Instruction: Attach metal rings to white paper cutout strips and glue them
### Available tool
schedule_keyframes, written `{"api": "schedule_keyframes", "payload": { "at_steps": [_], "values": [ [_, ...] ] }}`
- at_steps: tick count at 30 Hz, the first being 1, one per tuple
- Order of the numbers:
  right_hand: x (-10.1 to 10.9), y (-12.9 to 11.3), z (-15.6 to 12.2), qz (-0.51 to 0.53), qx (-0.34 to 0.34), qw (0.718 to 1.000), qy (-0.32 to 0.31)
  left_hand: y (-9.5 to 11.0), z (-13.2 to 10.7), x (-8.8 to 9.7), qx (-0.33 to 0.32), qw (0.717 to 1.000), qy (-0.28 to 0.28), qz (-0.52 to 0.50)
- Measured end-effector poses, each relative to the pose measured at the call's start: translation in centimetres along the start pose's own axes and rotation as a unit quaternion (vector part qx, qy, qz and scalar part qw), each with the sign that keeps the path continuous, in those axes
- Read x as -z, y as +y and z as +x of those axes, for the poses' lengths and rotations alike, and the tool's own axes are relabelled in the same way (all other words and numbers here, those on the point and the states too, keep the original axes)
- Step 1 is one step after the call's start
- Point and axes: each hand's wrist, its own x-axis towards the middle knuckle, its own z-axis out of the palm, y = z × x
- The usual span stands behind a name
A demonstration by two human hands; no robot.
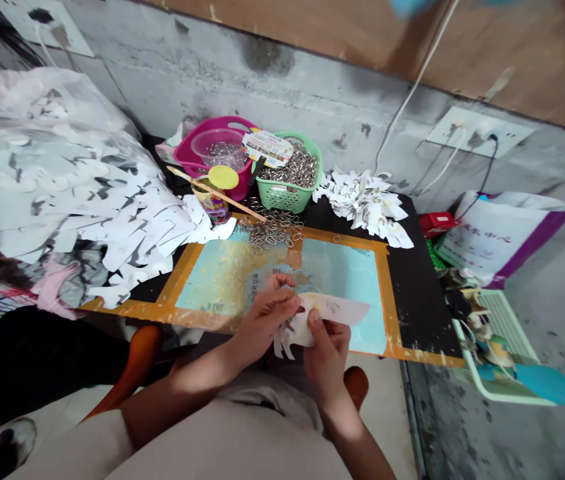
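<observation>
As the head camera looks down on a black counter (pixel 425 310), the left hand (pixel 265 320) and right hand (pixel 326 360) hold a white die-cut paper shape (pixel 315 320) above its near edge, their fingers (pixel 312 319) closed on it from both sides. The shape sits over a turquoise-painted board (pixel 345 283) framed in orange tape. At twelve o'clock from the hands, a tangle of loose steel rings (pixel 269 228) lies against the board's far edge. Beyond it stand a green plastic basket of rings (pixel 287 200) and a magenta plastic basin (pixel 187 153) holding a clear plastic bowl (pixel 211 147). A large heap of white paper cutouts (pixel 87 207) spills over the counter at ten o'clock, and a smaller heap (pixel 362 203) lies at one o'clock.

Behind the counter rises a stained grey concrete wall (pixel 202 80), with a white socket plate (pixel 477 132) at two o'clock, a white cable (pixel 412 87) running up, and a brown wooden panel (pixel 522 60) above. At three o'clock, a pale green plastic tray (pixel 497 340) and a white-and-purple printed bag (pixel 499 233) rest on the grey concrete floor (pixel 557 280).
</observation>
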Motion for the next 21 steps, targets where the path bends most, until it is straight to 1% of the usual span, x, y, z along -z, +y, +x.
{"api": "schedule_keyframes", "payload": {
  "at_steps": [2,4,6,9,11,14,18,21],
  "values": [
    [0.1,0.4,0.1,0.019,-0.024,1.000,-0.003,0.0,-0.1,0.0,0.000,1.000,0.008,-0.007],
    [0.6,0.7,0.3,0.015,-0.030,0.999,-0.022,0.0,-0.2,0.2,-0.024,0.999,0.017,0.028],
    [1.3,0.8,0.4,0.025,-0.015,0.999,-0.039,0.1,-0.1,0.5,-0.045,0.996,0.032,0.074],
    [1.9,0.6,0.5,0.051,0.008,0.997,-0.052,0.1,0.1,0.7,-0.053,0.991,0.059,0.110],
    [1.8,0.4,0.7,0.051,0.010,0.998,-0.039,0.0,0.2,0.6,-0.062,0.987,0.067,0.131],
    [1.2,0.0,1.2,0.044,0.008,0.999,0.005,-0.3,0.0,0.3,-0.078,0.980,0.069,0.169],
    [0.5,-0.4,1.5,-0.002,-0.010,1.000,-0.006,-0.5,-0.3,0.1,-0.098,0.972,0.078,0.200],
    [-0.1,-0.7,1.5,-0.026,-0.019,0.999,0.016,-0.6,-0.3,0.0,-0.109,0.969,0.072,0.211]
  ]
}}
